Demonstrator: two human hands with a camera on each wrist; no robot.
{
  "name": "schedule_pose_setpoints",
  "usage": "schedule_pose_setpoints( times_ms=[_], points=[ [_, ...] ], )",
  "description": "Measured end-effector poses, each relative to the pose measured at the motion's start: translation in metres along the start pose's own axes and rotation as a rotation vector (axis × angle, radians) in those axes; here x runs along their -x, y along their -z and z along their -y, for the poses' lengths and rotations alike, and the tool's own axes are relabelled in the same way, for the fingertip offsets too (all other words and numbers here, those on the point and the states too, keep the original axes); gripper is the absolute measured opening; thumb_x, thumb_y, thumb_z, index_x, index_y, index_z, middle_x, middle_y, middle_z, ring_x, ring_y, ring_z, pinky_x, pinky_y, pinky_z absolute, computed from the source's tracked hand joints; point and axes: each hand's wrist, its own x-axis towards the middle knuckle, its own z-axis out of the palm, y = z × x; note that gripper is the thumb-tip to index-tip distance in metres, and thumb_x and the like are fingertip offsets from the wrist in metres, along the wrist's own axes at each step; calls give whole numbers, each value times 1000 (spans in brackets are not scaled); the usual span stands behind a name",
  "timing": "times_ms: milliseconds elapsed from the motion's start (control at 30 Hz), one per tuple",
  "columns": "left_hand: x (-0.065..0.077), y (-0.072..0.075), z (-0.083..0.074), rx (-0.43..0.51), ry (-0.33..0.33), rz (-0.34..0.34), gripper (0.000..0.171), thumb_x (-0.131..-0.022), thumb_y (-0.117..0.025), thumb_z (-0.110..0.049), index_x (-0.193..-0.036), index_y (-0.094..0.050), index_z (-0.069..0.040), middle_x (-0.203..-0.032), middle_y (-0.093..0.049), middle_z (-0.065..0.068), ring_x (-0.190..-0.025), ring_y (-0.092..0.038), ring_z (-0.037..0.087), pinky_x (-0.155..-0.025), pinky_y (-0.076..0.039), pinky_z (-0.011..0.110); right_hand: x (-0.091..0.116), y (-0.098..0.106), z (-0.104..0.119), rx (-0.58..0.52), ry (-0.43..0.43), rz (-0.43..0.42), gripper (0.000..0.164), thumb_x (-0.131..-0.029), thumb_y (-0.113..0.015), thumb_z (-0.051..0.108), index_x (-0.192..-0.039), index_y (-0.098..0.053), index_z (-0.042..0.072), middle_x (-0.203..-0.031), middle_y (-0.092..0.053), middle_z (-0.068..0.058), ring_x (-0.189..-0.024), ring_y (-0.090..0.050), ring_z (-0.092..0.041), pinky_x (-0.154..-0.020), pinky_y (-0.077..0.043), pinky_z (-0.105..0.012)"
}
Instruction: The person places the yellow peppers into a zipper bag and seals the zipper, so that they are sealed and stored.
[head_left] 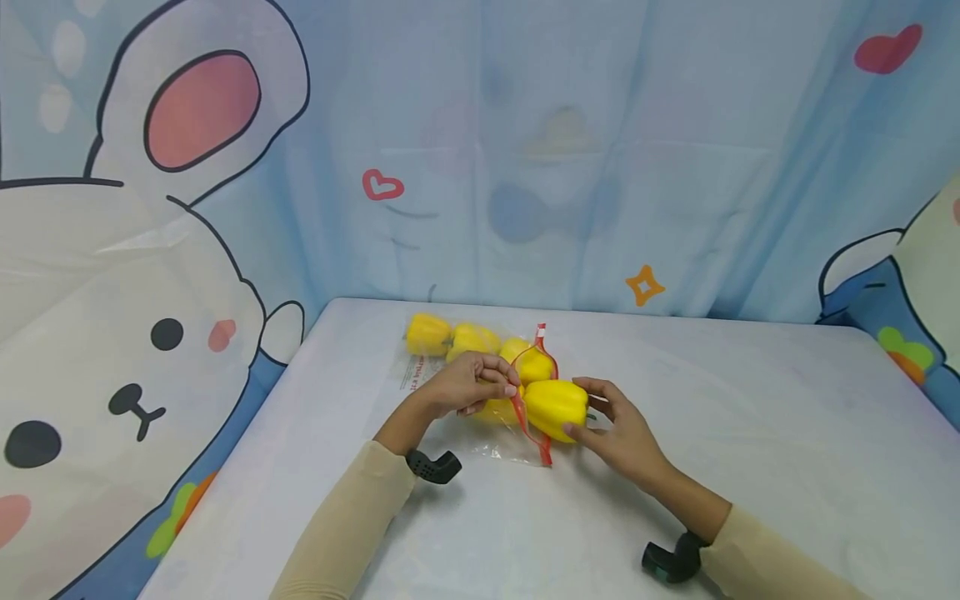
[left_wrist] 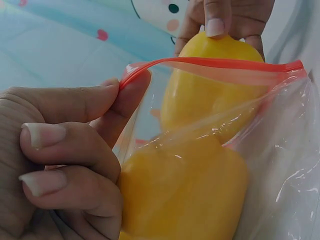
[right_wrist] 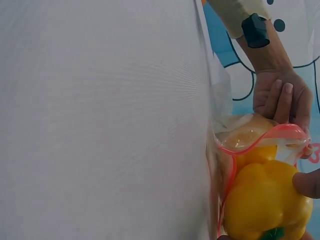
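Observation:
A clear zip bag (head_left: 502, 447) with a red zip edge lies on the table, its mouth facing right and held apart. Several yellow bell peppers (head_left: 474, 338) are inside it. My left hand (head_left: 468, 383) pinches the red zip edge (left_wrist: 200, 62) between thumb and forefinger, the other fingers curled. My right hand (head_left: 618, 429) grips another yellow bell pepper (head_left: 557, 407) by its stem end, thumb on the near side. That pepper is at the bag's mouth, its front end partly behind the clear film in the left wrist view. Its green stem (right_wrist: 272, 233) points away from the bag.
A white cloth covers the table (head_left: 750, 433). Behind it hangs a blue curtain (head_left: 555, 167) printed with cartoon animals and hearts. Black wrist cameras (head_left: 435, 467) sit on both forearms.

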Motion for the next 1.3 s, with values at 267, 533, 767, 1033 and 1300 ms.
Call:
schedule_pose_setpoints(
  times_ms=[267,533,767,1033,1300],
  points=[
    [2,0,-4,-50,11,-9,11,-93,-67,-12,-102,-66,-6,-81,-70,-1,-41,-35,12,-39,-29,22,-3,-2,1,-35,-1,-1,64,-85,-78,22,-139,-47,6,-143,-49,-13,-129,-52,-38,-104,-45,-48],
    [3,0,-7,-72,10,5,14,-92,-69,-13,-103,-65,-4,-82,-70,3,-42,-36,13,-39,-30,22,-4,-6,0,-74,14,-17,67,-83,-80,20,-138,-46,5,-142,-49,-14,-128,-53,-37,-104,-46,-44],
    [3,1,-8,-85,19,4,14,-93,-67,-11,-105,-65,-4,-85,-72,3,-41,-38,13,-39,-34,22,-9,-9,-6,-105,-6,-49,65,-84,-80,27,-136,-48,5,-143,-50,-12,-131,-52,-35,-99,-49,-39],
    [3,1,-8,-90,4,7,12,-93,-67,-9,-104,-65,-3,-82,-70,3,-40,-38,13,-38,-36,23,-8,-7,-10,-252,-94,-5,66,-86,-77,30,-143,-48,12,-142,-48,-17,-126,-56,-40,-84,-57,-28],
    [3,0,-9,-128,15,-7,12,-93,-68,-13,-102,-66,-6,-82,-70,4,-41,-39,14,-38,-37,24,-5,-6,-10,-251,-135,57,66,-89,-73,29,-145,-44,12,-144,-44,-20,-127,-55,-41,-84,-57,-29]
  ],
)
